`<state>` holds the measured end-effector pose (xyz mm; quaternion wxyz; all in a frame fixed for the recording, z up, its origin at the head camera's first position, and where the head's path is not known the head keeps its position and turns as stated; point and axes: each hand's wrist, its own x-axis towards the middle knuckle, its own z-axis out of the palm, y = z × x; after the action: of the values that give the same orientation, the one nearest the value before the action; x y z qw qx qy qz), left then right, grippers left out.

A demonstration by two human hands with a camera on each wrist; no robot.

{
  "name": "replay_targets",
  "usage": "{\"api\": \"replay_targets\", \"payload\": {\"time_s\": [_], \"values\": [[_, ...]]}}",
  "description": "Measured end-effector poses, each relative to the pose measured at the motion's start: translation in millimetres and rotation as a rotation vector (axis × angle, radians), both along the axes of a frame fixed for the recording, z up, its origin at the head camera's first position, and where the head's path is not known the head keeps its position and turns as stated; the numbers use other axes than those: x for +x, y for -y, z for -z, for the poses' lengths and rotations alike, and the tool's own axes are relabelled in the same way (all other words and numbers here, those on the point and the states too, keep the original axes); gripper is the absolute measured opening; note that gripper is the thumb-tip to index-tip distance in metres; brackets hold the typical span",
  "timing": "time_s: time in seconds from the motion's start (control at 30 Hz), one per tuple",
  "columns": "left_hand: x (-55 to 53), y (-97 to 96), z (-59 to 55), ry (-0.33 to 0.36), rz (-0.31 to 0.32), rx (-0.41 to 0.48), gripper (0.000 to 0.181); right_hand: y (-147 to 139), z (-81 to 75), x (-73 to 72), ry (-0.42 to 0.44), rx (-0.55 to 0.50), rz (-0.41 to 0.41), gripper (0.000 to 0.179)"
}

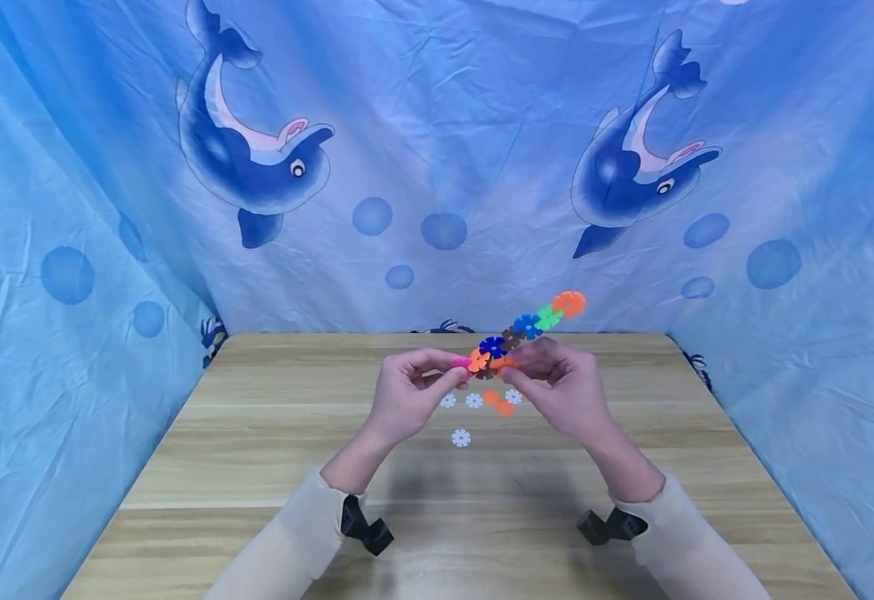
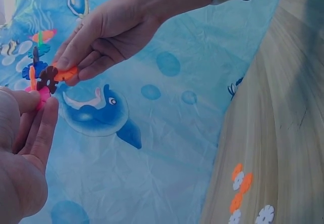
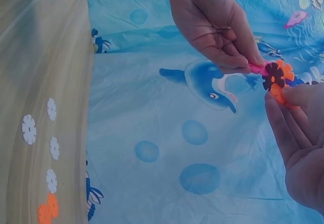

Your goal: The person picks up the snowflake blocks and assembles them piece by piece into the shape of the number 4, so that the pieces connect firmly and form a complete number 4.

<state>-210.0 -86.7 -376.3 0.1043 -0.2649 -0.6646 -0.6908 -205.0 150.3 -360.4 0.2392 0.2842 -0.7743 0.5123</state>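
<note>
While held above the bench [image 1: 257, 467] (head view), slanting near left to far right: chain of discs [image 1: 528, 326], low end between left hand [image 1: 410, 396] and right hand [image 1: 567, 387]. Left wrist: pink disc [image 2: 44, 96] pinched in left fingers. Right wrist: orange disc [image 3: 277, 94] pinched in right fingers, brown disc [image 3: 274, 76] between.

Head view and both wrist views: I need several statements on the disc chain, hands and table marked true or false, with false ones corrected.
1. The disc chain is held up off the table. True.
2. The left hand pinches a pink disc. True.
3. The right hand pinches a green disc. False: it pinches an orange disc.
4. Four white discs lie on the table. True.
5. The chain's topmost disc in the head view is brown. False: it is orange.
</note>
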Motion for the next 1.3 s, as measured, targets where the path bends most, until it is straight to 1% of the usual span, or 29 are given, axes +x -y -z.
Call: {"api": "replay_targets", "payload": {"time_s": [0.1, 0.27, 0.33, 0.43, 0.5, 0.57, 0.67, 0.77, 0.83, 0.93, 1.1, 1.3], "values": [[-0.5, 0.3, -0.9, -0.001, -0.007, 0.004, 0.013, -1.1, -0.2, -1.3, 0.013, 0.001, -0.005, 0.016], [-0.6, 3.0, -2.6, 0.002, -0.02, 0.01, 0.013, -8.5, 1.0, -4.3, 0.034, -0.018, -0.053, 0.015], [-0.7, 4.7, -2.7, 0.011, -0.029, 0.008, 0.013, -11.4, 2.1, -6.2, 0.028, -0.018, -0.076, 0.016], [-0.7, 7.1, -4.1, 0.023, -0.042, 0.007, 0.013, -14.8, 5.2, -11.2, 0.026, 0.009, -0.071, 0.016], [-1.2, 7.8, -5.2, 0.023, -0.048, 0.006, 0.013, -17.0, 8.4, -16.2, 0.041, 0.033, -0.043, 0.016], [-1.5, 8.1, -6.4, 0.018, -0.048, 0.008, 0.013, -19.6, 13.1, -22.1, 0.078, 0.064, -0.009, 0.015], [-1.6, 8.4, -6.5, 0.012, -0.044, 0.011, 0.013, -24.3, 22.2, -31.0, 0.166, 0.128, 0.045, 0.014], [-1.0, 8.9, -5.5, 0.014, -0.041, 0.016, 0.013, -29.2, 33.6, -39.5, 0.248, 0.219, 0.097, 0.014], [-0.5, 9.3, -4.6, 0.016, -0.041, 0.02, 0.013, -32.4, 42.1, -45.6, 0.279, 0.286, 0.128, 0.015], [0.0, 9.9, -4.2, 0.014, -0.044, 0.021, 0.014, -36.4, 55.8, -55.9, 0.297, 0.389, 0.162, 0.016], [0.3, 10.3, -4.7, 0.008, -0.047, 0.021, 0.015, -41.6, 77.1, -71.8, 0.334, 0.526, 0.155, 0.019], [0.4, 11.4, -4.4, 0.008, -0.049, 0.017, 0.015, -41.9, 93.9, -82.2, 0.336, 0.635, 0.111, 0.024]]}}
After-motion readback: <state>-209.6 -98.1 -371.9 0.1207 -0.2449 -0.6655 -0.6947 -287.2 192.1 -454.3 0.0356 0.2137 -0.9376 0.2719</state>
